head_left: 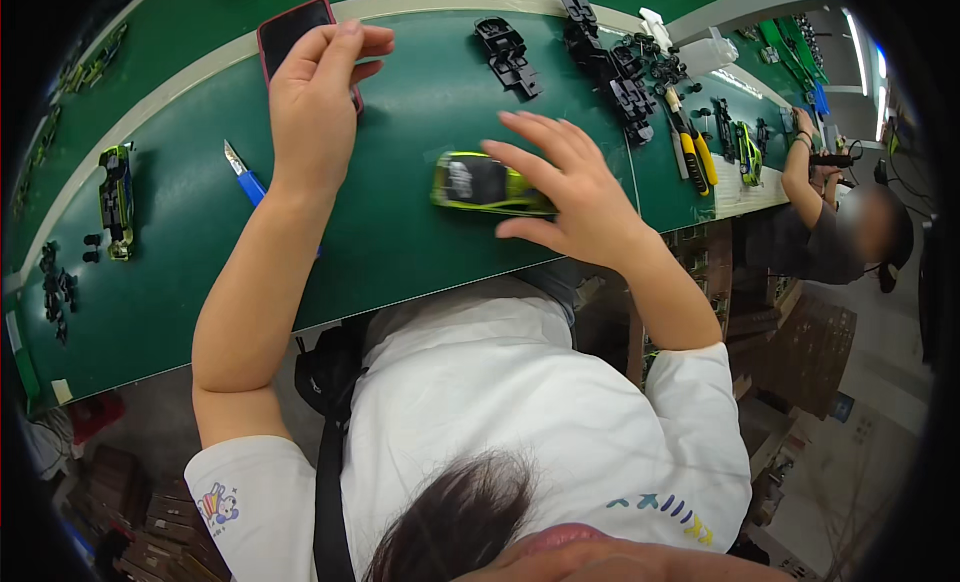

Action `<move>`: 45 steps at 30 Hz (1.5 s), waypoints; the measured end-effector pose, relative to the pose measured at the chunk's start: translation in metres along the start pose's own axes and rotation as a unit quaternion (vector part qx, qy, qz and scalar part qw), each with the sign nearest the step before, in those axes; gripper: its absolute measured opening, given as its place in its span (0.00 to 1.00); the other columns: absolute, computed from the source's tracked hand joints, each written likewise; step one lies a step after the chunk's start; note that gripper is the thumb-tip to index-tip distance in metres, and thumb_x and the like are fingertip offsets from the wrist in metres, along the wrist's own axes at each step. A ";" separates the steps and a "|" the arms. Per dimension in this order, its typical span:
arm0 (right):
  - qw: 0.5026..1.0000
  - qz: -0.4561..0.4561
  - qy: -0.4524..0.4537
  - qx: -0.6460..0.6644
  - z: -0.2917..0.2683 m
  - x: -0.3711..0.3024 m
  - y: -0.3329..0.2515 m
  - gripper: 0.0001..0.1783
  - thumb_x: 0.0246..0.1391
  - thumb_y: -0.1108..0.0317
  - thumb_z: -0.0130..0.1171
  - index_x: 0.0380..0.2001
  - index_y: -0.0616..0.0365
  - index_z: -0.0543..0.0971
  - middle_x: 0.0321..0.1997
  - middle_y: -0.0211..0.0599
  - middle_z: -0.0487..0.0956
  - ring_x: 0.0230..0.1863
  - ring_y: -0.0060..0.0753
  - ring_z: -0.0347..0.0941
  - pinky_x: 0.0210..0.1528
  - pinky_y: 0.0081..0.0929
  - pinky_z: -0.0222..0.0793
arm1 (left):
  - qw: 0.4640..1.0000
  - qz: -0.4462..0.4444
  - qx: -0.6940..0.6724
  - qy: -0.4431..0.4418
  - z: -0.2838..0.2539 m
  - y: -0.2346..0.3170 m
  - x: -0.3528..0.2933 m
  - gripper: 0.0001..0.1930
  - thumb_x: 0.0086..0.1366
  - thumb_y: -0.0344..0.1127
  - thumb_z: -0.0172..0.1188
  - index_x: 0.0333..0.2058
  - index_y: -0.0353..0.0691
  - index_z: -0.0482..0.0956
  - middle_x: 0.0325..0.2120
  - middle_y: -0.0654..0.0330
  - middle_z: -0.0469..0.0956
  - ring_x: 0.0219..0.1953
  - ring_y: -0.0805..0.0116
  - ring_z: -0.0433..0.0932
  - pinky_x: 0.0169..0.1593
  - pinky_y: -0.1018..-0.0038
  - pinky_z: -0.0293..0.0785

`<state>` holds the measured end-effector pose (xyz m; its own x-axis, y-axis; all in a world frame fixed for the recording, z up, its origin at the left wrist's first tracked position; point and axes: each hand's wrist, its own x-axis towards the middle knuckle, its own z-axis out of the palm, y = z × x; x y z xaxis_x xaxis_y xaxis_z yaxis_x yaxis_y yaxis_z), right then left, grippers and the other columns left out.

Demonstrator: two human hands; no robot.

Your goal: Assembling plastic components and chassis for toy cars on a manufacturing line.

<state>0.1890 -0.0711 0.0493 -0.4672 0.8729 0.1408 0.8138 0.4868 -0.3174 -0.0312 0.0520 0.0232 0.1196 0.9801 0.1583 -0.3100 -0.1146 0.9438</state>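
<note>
Green tabletop (400,232) w/ a lime-green toy car (480,184) near its middle; right hand (570,197) rests on the car's right end, fingers spread wide. Left hand (315,102), up-left of the car, is curled around a red-cased phone (285,30). Blue-handled knife (243,177) lies left of the car, black chassis parts (508,57) above it.

1. White short-sleeved shirt, with small multicoloured cartoon prints on both sleeves.
2. A black strap runs across the chest and shoulder.
3. Dark hair shows at the lower edge.
4. Forearms are bare; nothing worn on either wrist.
</note>
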 end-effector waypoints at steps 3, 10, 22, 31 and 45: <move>0.999 -0.014 0.032 -0.026 0.015 0.033 -0.019 0.38 0.39 0.53 0.68 0.57 0.43 0.70 0.62 0.43 0.64 0.64 0.50 0.58 0.61 0.53 0.52 | 1.000 0.006 -0.005 0.009 -0.015 -0.002 0.010 0.13 0.68 0.36 0.48 0.35 0.33 0.78 0.34 0.57 0.80 0.40 0.71 0.77 0.48 0.74 0.71; 0.994 -0.053 0.099 -0.016 0.055 0.048 -0.035 0.31 0.47 0.52 0.62 0.56 0.38 0.69 0.56 0.39 0.69 0.62 0.44 0.60 0.58 0.60 0.55 | 0.999 -0.005 -0.027 0.027 -0.020 -0.001 0.013 0.12 0.69 0.35 0.49 0.38 0.32 0.76 0.37 0.55 0.78 0.42 0.66 0.77 0.51 0.72 0.71; 0.982 0.148 -0.026 -0.113 -0.018 -0.111 0.033 0.36 0.46 0.50 0.63 0.60 0.38 0.66 0.63 0.43 0.62 0.66 0.47 0.55 0.62 0.59 0.48 | 0.998 -0.041 0.015 -0.047 -0.013 -0.006 0.000 0.09 0.68 0.33 0.50 0.37 0.35 0.76 0.37 0.58 0.78 0.43 0.70 0.76 0.50 0.73 0.70; 0.995 0.039 0.083 -0.036 -0.010 -0.006 -0.025 0.40 0.44 0.43 0.62 0.60 0.44 0.66 0.66 0.43 0.60 0.66 0.50 0.54 0.63 0.56 0.47 | 1.000 0.004 0.012 -0.009 -0.034 0.011 0.010 0.10 0.66 0.33 0.52 0.36 0.31 0.77 0.35 0.57 0.79 0.39 0.69 0.78 0.47 0.75 0.72; 0.995 -0.096 0.030 -0.016 0.058 0.071 -0.074 0.31 0.44 0.56 0.65 0.55 0.40 0.70 0.64 0.34 0.63 0.67 0.43 0.54 0.61 0.62 0.49 | 0.983 0.087 -0.054 0.152 -0.053 0.048 0.040 0.07 0.65 0.33 0.51 0.29 0.40 0.76 0.27 0.62 0.78 0.29 0.73 0.76 0.36 0.78 0.71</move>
<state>0.0755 -0.0467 0.0286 -0.5942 0.7636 0.2527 0.7224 0.6448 -0.2497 -0.0913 0.0945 0.0591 -0.2263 0.9522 0.2050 -0.4017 -0.2830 0.8710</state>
